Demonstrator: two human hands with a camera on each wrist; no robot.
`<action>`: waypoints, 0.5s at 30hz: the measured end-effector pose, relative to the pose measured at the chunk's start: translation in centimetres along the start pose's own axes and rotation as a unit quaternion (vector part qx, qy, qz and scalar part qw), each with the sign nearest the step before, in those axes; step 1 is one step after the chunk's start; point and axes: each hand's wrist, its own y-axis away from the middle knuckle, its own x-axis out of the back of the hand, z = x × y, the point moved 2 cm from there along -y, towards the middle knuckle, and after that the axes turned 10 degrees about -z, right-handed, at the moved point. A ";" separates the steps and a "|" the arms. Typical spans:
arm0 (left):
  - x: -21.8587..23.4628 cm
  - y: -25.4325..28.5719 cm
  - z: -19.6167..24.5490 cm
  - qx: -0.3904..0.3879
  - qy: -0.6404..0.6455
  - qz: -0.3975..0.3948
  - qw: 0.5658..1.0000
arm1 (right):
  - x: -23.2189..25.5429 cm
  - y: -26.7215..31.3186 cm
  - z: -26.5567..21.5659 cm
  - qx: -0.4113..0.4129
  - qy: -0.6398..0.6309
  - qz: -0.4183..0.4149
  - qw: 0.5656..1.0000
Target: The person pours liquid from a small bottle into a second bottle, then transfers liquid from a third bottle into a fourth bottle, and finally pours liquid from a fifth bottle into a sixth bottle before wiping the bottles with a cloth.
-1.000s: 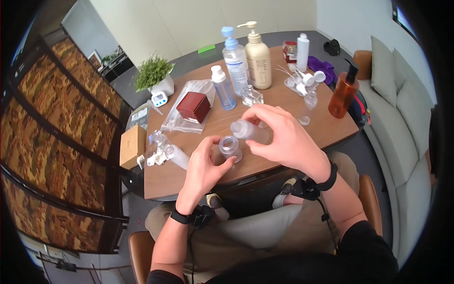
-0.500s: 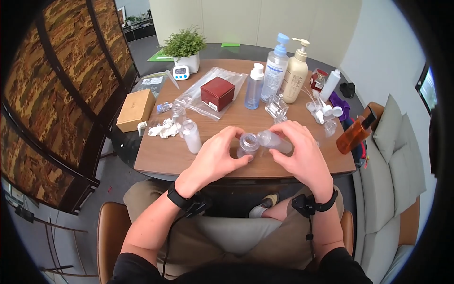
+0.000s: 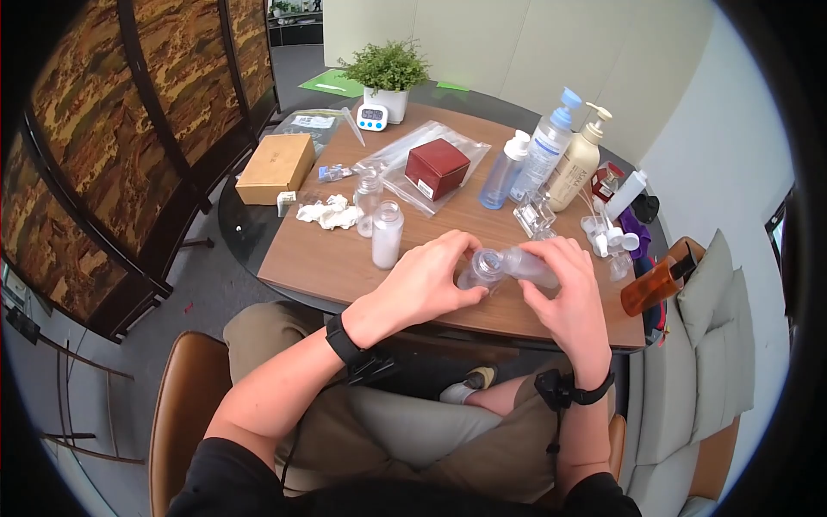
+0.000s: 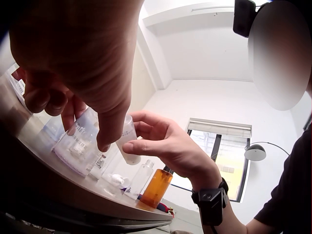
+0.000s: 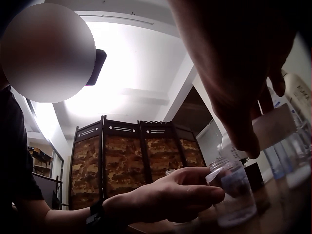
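My left hand (image 3: pixel 431 280) grips a clear, open-necked bottle (image 3: pixel 482 270) near the front edge of the table, thumb on the near side and fingers on the far side. In the right wrist view this clear bottle (image 5: pixel 236 204) stands upright. My right hand (image 3: pixel 570 289) holds a frosted bottle (image 3: pixel 536 269) between thumb and fingers. It is tipped nearly flat, with its neck pointing left right at the clear bottle's rim. The left wrist view shows the frosted bottle (image 4: pixel 127 146) pinched in the right fingers, partly behind the left thumb.
Left of my hands stand a frosted open bottle (image 3: pixel 388 237), a clear bottle (image 3: pixel 368 207) and crumpled tissue (image 3: pixel 329 213). Behind are a dark red box (image 3: pixel 438 168) on a plastic bag and several pump bottles. An amber bottle (image 3: pixel 652 287) stands at the right edge, near small white caps (image 3: pixel 616 239).
The frosted bottle's neck has come down from above to the clear bottle's rim and stays there. The head view has swung, so the table things appear shifted. Both grips hold.
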 end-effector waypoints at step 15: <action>0.0 0.1 -0.1 0.005 -0.011 -0.003 1.000 | 0.1 0.0 -0.2 0.011 0.048 0.021 0.999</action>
